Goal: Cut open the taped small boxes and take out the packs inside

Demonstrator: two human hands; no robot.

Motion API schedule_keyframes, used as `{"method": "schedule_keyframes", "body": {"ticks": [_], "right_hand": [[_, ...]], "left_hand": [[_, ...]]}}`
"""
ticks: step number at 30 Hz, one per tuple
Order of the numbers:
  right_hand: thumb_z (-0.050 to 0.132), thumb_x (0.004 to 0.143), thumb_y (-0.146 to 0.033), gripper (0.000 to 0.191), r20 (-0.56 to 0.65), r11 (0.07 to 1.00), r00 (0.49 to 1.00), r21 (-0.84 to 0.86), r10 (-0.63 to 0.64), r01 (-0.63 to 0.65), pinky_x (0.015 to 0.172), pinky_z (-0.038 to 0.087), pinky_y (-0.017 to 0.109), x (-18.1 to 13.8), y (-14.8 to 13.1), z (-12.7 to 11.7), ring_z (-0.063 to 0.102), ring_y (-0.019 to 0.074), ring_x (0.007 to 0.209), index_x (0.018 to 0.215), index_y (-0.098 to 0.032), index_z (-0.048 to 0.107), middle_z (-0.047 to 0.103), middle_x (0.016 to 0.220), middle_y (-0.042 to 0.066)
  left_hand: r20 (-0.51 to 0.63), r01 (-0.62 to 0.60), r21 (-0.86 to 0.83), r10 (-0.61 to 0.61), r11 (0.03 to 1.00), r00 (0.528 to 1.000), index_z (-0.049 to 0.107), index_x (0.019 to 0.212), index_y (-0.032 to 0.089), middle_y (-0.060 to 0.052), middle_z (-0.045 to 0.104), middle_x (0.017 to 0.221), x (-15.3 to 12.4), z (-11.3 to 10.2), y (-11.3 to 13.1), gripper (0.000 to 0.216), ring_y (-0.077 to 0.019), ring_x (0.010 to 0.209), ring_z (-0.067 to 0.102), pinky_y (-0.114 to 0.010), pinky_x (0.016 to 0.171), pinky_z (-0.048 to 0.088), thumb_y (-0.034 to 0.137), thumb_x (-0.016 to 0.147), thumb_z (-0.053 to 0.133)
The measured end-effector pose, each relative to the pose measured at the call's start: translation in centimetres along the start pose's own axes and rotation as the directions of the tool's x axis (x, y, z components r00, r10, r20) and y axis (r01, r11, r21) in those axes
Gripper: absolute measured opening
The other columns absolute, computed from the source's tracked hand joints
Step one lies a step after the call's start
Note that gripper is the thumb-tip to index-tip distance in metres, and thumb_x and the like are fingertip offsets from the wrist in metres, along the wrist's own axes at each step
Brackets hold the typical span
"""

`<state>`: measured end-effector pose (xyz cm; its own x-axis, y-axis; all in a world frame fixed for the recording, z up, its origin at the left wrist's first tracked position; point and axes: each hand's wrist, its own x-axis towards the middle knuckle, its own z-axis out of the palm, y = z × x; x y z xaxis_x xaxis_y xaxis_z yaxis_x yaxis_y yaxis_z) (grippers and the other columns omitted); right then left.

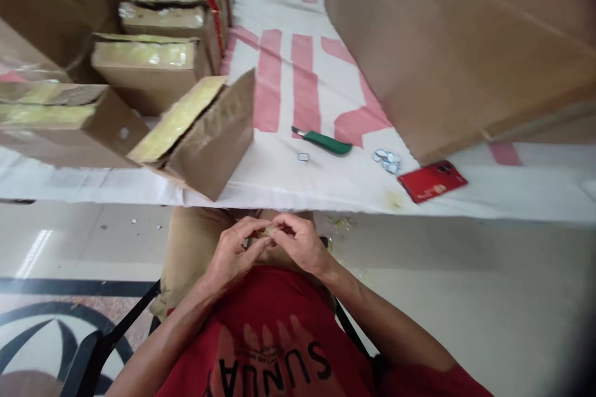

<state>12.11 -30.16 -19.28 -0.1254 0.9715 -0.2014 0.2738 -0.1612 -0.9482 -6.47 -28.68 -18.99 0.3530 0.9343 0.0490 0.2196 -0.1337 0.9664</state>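
Above my lap, just below the table's front edge, my left hand (236, 250) and my right hand (303, 245) meet at the fingertips. Between them they pinch a small pale, yellowish piece (269, 231), too small and too covered by fingers to name. Both hands are closed. On the table ahead lie a green-handled utility knife (328, 142) with its blade tip showing and one small blue-edged label-like piece (303, 156). A little pile of similar blue-and-white pieces (387, 161) lies farther right, beside a red phone (433, 181).
Several taped cardboard boxes (149, 71) stand at the left, one tilted box (209, 142) near the front edge. A large carton (465, 43) takes up the right side. A white cloth with pink print (274, 179) covers the table. Small scraps (342, 223) lie on the floor.
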Motion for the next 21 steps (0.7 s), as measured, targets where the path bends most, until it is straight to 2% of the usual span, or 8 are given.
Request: {"method": "schedule_keyframes", "body": {"ticks": [5,7,9,11,13,16,19,21], "right_hand": [[0.064,0.092,-0.041,0.035,0.310,0.857,0.949,0.503,-0.061,-0.109,0.079,0.059,0.033,-3.1,1.8,-0.2,0.074,0.0194,0.091,0.117,-0.016,0.068,0.076,0.102,0.010],[0.062,0.094,-0.035,0.040,0.197,0.922,0.979,0.386,-0.043,-0.037,0.079,0.060,0.033,-4.6,2.2,-0.1,0.073,0.0186,0.090,0.130,-0.016,0.064,0.075,0.109,0.012],[0.067,0.094,-0.033,0.044,-0.027,0.995,0.996,0.038,-0.088,0.089,0.087,0.060,0.037,-5.6,2.2,0.0,0.072,0.0199,0.096,0.136,-0.019,0.062,0.074,0.115,0.012],[0.075,0.091,-0.038,0.052,-0.096,0.922,0.959,-0.314,-0.267,0.225,0.100,0.057,0.042,-6.0,2.0,0.1,0.068,0.0246,0.113,0.138,-0.022,0.062,0.070,0.127,0.013],[0.076,0.092,-0.039,0.049,-0.023,0.792,0.912,-0.505,-0.409,0.343,0.105,0.055,0.043,-6.0,1.9,0.1,0.063,0.0267,0.123,0.135,-0.021,0.062,0.067,0.132,0.014],[0.063,0.100,-0.025,0.027,-0.005,0.714,0.874,-0.578,-0.486,0.394,0.097,0.057,0.037,-5.9,2.3,-0.5,0.068,0.0223,0.111,0.126,-0.020,0.067,0.072,0.118,0.011],[0.053,0.103,-0.020,0.022,-0.136,0.807,0.868,-0.458,-0.477,0.372,0.092,0.057,0.033,-6.8,3.4,-2.7,0.070,0.0182,0.100,0.117,-0.021,0.071,0.075,0.107,0.007],[0.052,0.104,-0.024,0.020,-0.268,0.912,0.900,-0.323,-0.344,0.253,0.089,0.056,0.032,-8.3,4.4,-5.1,0.071,0.0174,0.096,0.112,-0.021,0.070,0.076,0.104,0.006]], "left_hand": [[-0.013,0.299,-0.140,-0.304,0.944,0.953,0.080,0.081,0.020,-0.004,0.076,0.077,-0.6,-1.0,-0.5,0.019,-0.0168,0.071,0.067,-0.024,0.068,0.054,0.038,0.077,0.083],[0.028,0.412,-0.188,-0.415,0.891,0.909,0.079,0.081,0.018,-0.002,0.074,0.072,-0.9,-0.7,-1.0,0.025,-0.0154,0.066,0.065,-0.024,0.066,0.054,0.040,0.073,0.087],[0.104,0.500,-0.244,-0.490,0.831,0.866,0.078,0.085,0.017,-0.001,0.072,0.071,-1.1,0.2,-1.2,0.028,-0.0142,0.064,0.064,-0.024,0.065,0.054,0.041,0.073,0.088],[0.185,0.585,-0.288,-0.555,0.758,0.811,0.078,0.092,0.017,0.000,0.074,0.075,-1.1,1.4,-1.2,0.030,-0.0143,0.065,0.065,-0.024,0.065,0.055,0.040,0.075,0.086],[0.254,0.643,-0.333,-0.592,0.690,0.765,0.078,0.097,0.017,-0.001,0.076,0.082,-1.0,2.7,-0.8,0.031,-0.0153,0.069,0.068,-0.023,0.065,0.055,0.037,0.075,0.086],[0.401,0.685,-0.442,-0.556,0.579,0.728,0.079,0.095,0.017,-0.004,0.078,0.086,-0.6,4.2,-0.2,0.031,-0.0189,0.074,0.072,-0.028,0.069,0.059,0.038,0.074,0.087],[0.573,0.741,-0.494,-0.472,0.454,0.671,0.080,0.096,0.014,-0.013,0.079,0.089,-0.4,4.8,0.0,0.046,-0.0263,0.079,0.075,-0.039,0.074,0.063,0.056,0.079,0.082],[0.591,0.747,-0.502,-0.457,0.437,0.665,0.079,0.110,0.014,-0.017,0.080,0.098,-0.4,4.8,-0.1,0.059,-0.0293,0.086,0.076,-0.043,0.078,0.063,0.066,0.082,0.075]]}}
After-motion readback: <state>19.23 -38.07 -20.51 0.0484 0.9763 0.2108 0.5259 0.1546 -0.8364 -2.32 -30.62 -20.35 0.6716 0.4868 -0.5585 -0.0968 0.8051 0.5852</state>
